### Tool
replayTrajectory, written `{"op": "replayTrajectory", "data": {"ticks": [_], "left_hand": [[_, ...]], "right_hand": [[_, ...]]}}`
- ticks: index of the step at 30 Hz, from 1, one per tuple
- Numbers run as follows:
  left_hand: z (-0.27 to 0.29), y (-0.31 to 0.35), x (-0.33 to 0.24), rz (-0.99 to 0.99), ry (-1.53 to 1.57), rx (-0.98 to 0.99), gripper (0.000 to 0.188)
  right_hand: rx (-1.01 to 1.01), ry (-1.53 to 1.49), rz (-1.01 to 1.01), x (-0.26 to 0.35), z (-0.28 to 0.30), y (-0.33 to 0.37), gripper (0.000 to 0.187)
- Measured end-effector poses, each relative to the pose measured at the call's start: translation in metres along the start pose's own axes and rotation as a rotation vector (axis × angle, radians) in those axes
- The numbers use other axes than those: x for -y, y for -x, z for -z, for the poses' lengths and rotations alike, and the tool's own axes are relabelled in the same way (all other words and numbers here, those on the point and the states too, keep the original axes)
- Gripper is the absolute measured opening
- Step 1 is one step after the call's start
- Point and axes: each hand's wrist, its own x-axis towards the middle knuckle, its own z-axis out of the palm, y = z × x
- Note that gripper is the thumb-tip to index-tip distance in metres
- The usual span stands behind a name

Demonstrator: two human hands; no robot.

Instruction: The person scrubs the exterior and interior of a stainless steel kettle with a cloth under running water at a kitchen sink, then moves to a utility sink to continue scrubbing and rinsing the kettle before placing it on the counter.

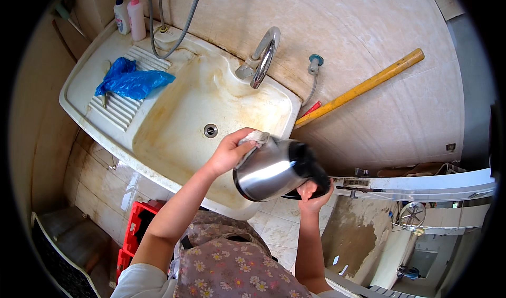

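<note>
A steel electric kettle [266, 170] with a black lid and handle is tilted over the near right edge of the sink [179, 134]. My right hand [312, 195] grips its black handle. Pinched in my left hand [232, 149] is a whitish cloth [256, 137], pressed against the kettle's steel side. The cloth is crumpled and partly hidden by my fingers. Beyond the kettle, a chrome faucet [262, 58] curves over the basin, and the drain [211, 131] lies to the left of the kettle.
A blue plastic bag [129, 79] lies on the ribbed drainboard. Two pump bottles [136, 18] stand at the far left corner. A yellow wooden handle [363, 87] leans against the wall on the right. Below the sink at left is a red crate [136, 227].
</note>
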Motion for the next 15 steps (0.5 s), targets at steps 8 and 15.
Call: {"op": "replayTrajectory", "data": {"ticks": [8,15], "left_hand": [[-0.008,0.013,-0.002,-0.124,0.012,-0.008,0.022],[0.011,0.022,-0.01,-0.43,-0.815,-0.358,0.015]], "right_hand": [[-0.395,0.264,0.161,-0.017,0.065,0.028,0.053],[0.061,0.912,0.918,0.02,0.013,0.025,0.038]]}}
